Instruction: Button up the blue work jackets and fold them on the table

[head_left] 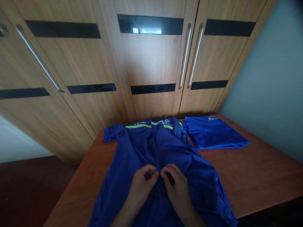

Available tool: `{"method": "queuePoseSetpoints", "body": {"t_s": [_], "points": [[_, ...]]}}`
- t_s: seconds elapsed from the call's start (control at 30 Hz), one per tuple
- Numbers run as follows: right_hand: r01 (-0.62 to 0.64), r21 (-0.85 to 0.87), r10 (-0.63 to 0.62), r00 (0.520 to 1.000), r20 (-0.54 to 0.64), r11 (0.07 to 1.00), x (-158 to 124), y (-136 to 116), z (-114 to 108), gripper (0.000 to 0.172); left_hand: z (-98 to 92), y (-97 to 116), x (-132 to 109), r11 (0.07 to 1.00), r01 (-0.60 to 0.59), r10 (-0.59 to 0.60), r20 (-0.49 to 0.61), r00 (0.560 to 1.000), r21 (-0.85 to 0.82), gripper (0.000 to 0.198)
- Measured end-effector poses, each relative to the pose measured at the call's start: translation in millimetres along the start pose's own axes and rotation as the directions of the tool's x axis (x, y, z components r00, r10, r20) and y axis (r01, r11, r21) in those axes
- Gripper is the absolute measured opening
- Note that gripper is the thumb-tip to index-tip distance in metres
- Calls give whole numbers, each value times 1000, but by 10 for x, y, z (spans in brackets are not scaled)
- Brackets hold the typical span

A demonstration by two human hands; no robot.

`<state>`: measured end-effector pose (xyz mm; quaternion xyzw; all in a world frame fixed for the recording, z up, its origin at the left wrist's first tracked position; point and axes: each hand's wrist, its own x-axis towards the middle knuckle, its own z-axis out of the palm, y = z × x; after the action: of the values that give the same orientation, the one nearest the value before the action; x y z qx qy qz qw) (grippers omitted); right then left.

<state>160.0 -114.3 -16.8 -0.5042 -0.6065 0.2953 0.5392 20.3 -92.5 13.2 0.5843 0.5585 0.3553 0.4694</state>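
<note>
A dark blue work shirt point(132, 157) with yellow-green reflective stripes across the chest lies spread on the table, its collar end toward the wardrobe. My left hand point(143, 183) pinches the front placket of the shirt near its middle. Just beside it, my right hand point(175, 183) pinches the same placket from the other side, thumbs almost touching. Whether a button sits between the fingers is too small to tell. One short sleeve reaches out to the left; the front is partly parted above the hands.
A folded bright blue garment point(213, 134) with pale lettering lies at the back right of the reddish-brown table point(255, 176). Behind the table stands a wooden wardrobe point(151, 60) with metal handles and black strips. A pale wall point(267, 88) rises on the right.
</note>
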Motion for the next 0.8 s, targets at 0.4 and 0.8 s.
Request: {"method": "queuePoseSetpoints", "body": {"t_s": [0.4,0.8], "points": [[-189,196,185,982,38,962,102,-66,-5,18,29,-13,-32,949,-142,151,-8,989,282,14],[31,-257,-6,995,100,966,26,79,-265,28,-118,22,-40,951,-168,178,-14,984,260,26]]}}
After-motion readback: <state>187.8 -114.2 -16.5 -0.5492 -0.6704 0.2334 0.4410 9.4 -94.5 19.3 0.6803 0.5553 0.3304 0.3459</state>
